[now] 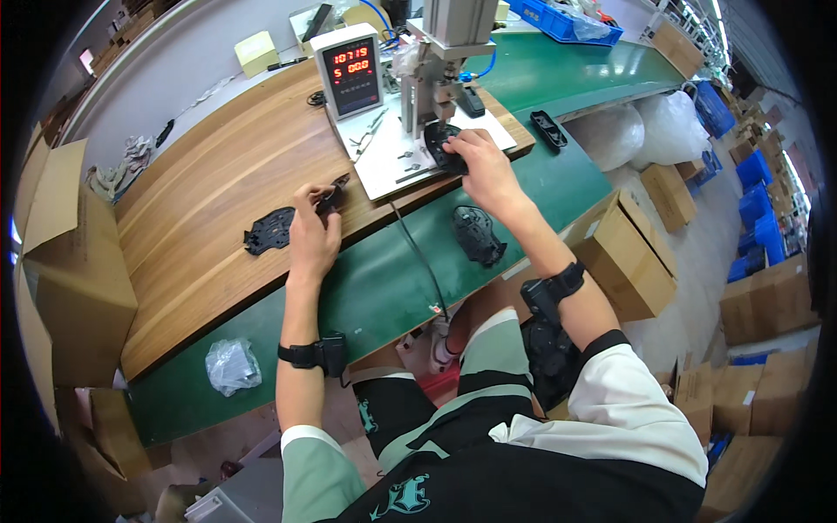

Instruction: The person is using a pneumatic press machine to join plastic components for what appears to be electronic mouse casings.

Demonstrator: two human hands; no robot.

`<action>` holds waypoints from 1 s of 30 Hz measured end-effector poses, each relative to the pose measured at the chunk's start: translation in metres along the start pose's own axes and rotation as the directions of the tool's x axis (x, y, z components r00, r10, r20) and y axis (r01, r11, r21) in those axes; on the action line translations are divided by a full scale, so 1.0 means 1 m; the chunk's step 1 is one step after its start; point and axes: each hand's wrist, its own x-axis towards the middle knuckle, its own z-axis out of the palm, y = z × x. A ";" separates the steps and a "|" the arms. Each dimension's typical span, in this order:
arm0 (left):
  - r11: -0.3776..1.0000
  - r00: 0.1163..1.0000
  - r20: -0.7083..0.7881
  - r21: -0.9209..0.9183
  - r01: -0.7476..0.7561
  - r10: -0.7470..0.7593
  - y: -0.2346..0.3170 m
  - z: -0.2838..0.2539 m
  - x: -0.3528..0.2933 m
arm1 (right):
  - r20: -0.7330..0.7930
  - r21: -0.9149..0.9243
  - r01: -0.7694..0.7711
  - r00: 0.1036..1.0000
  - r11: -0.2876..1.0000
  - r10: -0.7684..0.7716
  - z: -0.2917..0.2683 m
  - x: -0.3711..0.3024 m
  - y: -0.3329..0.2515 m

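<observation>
My right hand (490,172) pinches a black plastic shell (443,146) on the white base plate of a bench press (436,83), right under its tip. My left hand (314,234) is over the front edge of the wooden board, its fingers closed on a smaller curved black plastic piece (335,193). Just left of that hand, a flat black plastic part with cutouts (268,231) lies on the wood. Another black shell (478,234), open side up, rests on the green bench between my forearms. A narrow black housing (547,131) lies right of the press.
A counter box with red digits (350,70) stands left of the press. A black cable (418,253) hangs over the bench's front edge. A clear plastic bag (233,366) lies at the near left. Cardboard boxes (83,261) flank the bench; a blue crate (567,22) sits behind.
</observation>
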 end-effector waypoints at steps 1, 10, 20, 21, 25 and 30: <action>0.999 0.999 -0.016 -0.044 0.031 -0.031 0.000 -0.002 -0.001 | -0.025 0.006 0.017 1.000 1.000 -0.017 0.001 0.002 -0.003; 0.950 0.959 -0.104 0.198 -0.240 0.264 0.031 0.022 0.008 | 0.041 0.230 -0.072 0.997 0.971 0.064 -0.009 0.015 0.021; 0.663 0.737 0.168 0.340 -0.667 0.655 0.123 0.089 0.038 | -0.160 0.274 -0.166 0.963 0.947 0.216 -0.026 -0.118 0.030; 0.660 0.735 0.165 0.346 -0.667 0.657 0.122 0.095 0.043 | -0.164 0.275 -0.160 0.964 0.948 0.210 -0.025 -0.126 0.034; 0.642 0.760 0.218 0.423 -0.639 0.613 0.119 0.119 0.054 | -0.044 0.148 -0.184 0.980 0.972 0.192 -0.032 -0.144 0.046; 0.694 0.830 0.181 0.471 -0.544 0.528 0.114 0.130 0.050 | -0.112 0.158 -0.099 0.987 0.982 0.118 -0.044 -0.105 0.026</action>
